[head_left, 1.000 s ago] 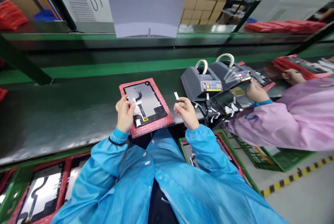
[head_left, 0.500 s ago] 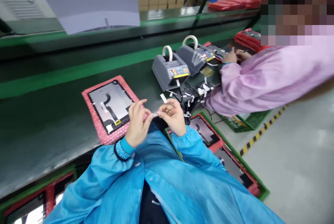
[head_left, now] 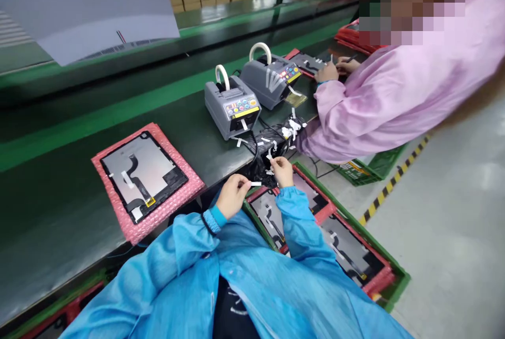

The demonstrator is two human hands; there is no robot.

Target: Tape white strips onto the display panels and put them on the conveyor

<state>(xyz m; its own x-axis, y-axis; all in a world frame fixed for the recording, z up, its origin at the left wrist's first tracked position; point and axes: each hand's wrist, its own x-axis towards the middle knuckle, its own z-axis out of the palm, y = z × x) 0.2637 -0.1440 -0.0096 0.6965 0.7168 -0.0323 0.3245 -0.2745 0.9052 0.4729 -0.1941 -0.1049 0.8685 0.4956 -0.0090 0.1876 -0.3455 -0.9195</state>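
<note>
My left hand (head_left: 232, 195) pinches one end of a short white tape strip (head_left: 256, 183), which points right from the fingertips. To its right, my right hand (head_left: 282, 172) has thumb and fingers together at a small white piece of tape (head_left: 270, 155), above a black bag (head_left: 258, 172) dotted with white scraps. On the bench to the left, a display panel (head_left: 147, 168) with a black flex cable (head_left: 139, 186) lies on a pink bubble-wrap pouch (head_left: 118, 207). Neither hand touches it.
Two grey tape dispensers (head_left: 231, 110) (head_left: 268, 78) stand on the dark green bench (head_left: 51, 197). A green crate (head_left: 400, 286) at lower right holds several panels in red wrap. A co-worker in a pink sleeve (head_left: 355, 107) handles another panel (head_left: 310, 63) at upper right.
My hands were together at a small white piece and have come apart. The right hand has moved toward the black bag; the left keeps a white strip. The view has shifted right.
</note>
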